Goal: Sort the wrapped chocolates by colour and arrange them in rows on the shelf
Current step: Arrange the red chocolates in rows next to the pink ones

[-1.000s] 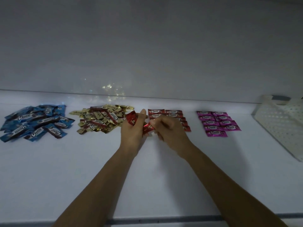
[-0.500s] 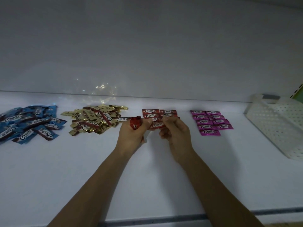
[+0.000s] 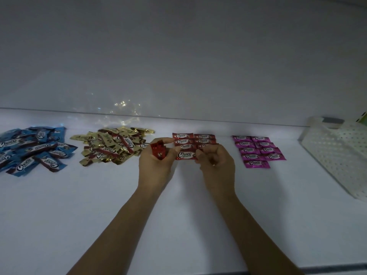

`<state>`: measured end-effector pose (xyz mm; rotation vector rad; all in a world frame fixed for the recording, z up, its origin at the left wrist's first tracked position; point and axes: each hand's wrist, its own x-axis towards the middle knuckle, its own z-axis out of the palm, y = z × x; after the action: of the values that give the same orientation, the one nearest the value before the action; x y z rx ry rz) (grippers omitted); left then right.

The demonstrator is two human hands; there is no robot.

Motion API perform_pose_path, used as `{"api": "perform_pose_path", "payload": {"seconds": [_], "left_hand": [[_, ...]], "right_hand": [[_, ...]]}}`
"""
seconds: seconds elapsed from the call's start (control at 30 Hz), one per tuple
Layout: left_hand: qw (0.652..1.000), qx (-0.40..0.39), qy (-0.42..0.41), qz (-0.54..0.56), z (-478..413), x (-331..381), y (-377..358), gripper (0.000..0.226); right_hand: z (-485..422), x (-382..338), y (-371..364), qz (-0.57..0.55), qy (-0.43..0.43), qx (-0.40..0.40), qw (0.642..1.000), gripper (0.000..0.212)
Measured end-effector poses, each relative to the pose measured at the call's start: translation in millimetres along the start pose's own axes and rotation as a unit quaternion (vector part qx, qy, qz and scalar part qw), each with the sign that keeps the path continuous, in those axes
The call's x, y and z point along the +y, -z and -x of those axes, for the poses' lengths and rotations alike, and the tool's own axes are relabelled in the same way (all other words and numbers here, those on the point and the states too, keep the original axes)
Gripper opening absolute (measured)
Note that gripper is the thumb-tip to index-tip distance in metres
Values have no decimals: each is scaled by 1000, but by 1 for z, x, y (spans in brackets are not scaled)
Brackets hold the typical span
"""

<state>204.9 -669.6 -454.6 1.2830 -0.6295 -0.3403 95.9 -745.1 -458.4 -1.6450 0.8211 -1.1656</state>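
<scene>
Pink chocolates (image 3: 258, 150) lie in rows on the shelf (image 3: 178, 215); the red rows (image 3: 193, 140) look part-built. The right hand (image 3: 216, 167) pinches a red chocolate (image 3: 185, 155) at their near edge, and the left hand (image 3: 156, 169) has its grip closed on spare reds (image 3: 158, 150). The gold pile (image 3: 113, 147) and blue pile (image 3: 31, 149) are loose heaps, not yet arranged.

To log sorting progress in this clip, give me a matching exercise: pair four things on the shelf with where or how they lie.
Things:
1. blue chocolates
2. gold chocolates
3. pink chocolates
4. single red chocolate

Places or states:
a. held between the right hand and the left hand, which also grips a red bunch
b. neat rows, nearest the white basket
c. loose heap, far left on the shelf
d. loose heap, just left of the left hand

Pairs: 1-c, 2-d, 3-b, 4-a
</scene>
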Motion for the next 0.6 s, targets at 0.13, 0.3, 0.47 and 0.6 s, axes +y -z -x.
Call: {"api": "perform_pose_path", "payload": {"seconds": [0.13,0.3,0.47,0.6], "left_hand": [[996,60,-22,-57,-1,-10,6,17],[992,-10,-31,-120,-1,-12,2,16],[979,-3,-49,-196,-3,-13,3,4],[964,-12,-69,-257,-1,-15,2,7]], "right_hand": [[5,6,5,223,60,-61,971,12],[8,-6,3,194,33,-52,979,22],[8,-13,4,62,3,-21,998,30],[7,-14,4,8,-17,-25,1000,13]]}}
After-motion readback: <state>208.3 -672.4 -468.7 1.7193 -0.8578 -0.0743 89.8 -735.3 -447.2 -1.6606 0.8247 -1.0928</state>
